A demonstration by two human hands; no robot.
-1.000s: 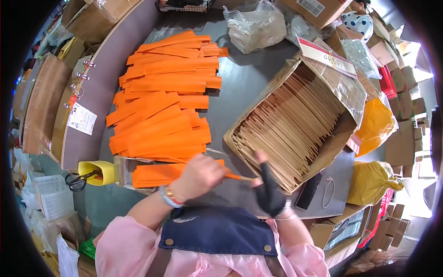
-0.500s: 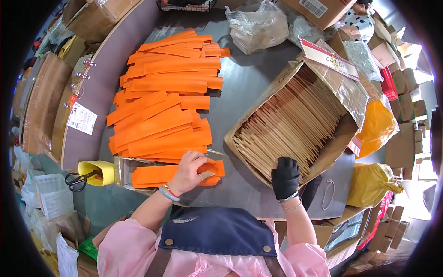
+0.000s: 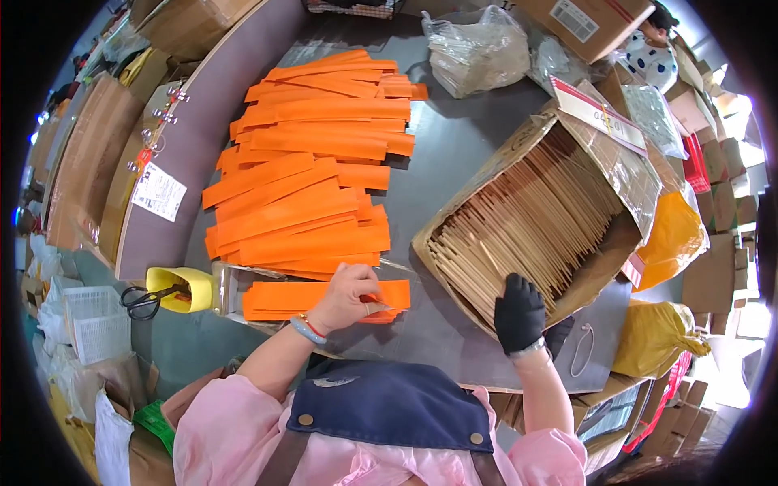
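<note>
My left hand (image 3: 348, 301), bare and wearing a bracelet, rests on a small stack of flat orange strips (image 3: 279, 300) near the table's front edge. Its thumb and fingers are pinched together at the stack's right end, on the top strip. My right hand (image 3: 519, 314) wears a black glove and sits at the near edge of an open cardboard box (image 3: 442, 279). Its fingers are curled down over thin wooden sticks (image 3: 527, 219) that fill the box; the fingertips are hidden. Beyond my left hand, a large heap of orange strips (image 3: 300, 186) covers the table.
A yellow holder (image 3: 188, 290) with black-handled scissors (image 3: 146, 301) stands at the left edge. Clear plastic bags (image 3: 474, 53) lie at the back. A yellow sack (image 3: 660, 334) is beside the table on the right. Another person (image 3: 652, 57) is at the far right.
The view has shifted, moving the scene slightly right. The lifted end of the top orange strip under my left hand now lies lower. My right hand remains at the box's near edge, its fingers more curled.
</note>
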